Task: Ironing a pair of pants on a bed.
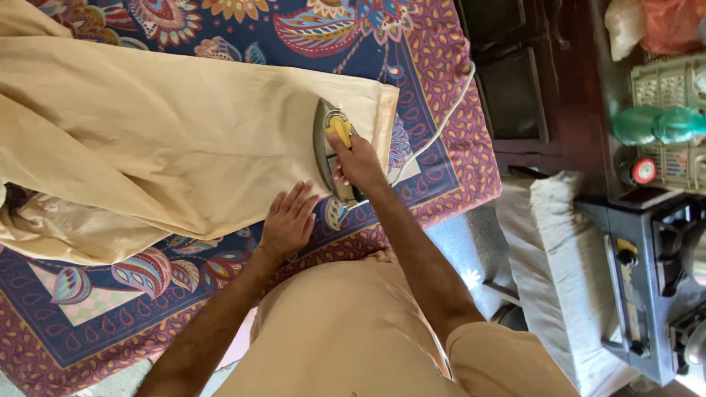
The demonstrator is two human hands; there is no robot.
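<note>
head view: right hand point(358, 163) hides the iron point(329, 147) handle; cloth point(169, 140) cut off left.

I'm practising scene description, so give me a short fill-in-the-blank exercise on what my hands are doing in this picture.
1. The right hand grips the yellow handle of an ____.
2. The left hand lies flat, palm down, on the edge of the ____-coloured garment.
3. The garment is spread over a patterned cloth with a ____ border.
4. A white ____ runs from the iron toward the right edge of the cloth.

Missing words: iron; cream; purple; cord
</note>
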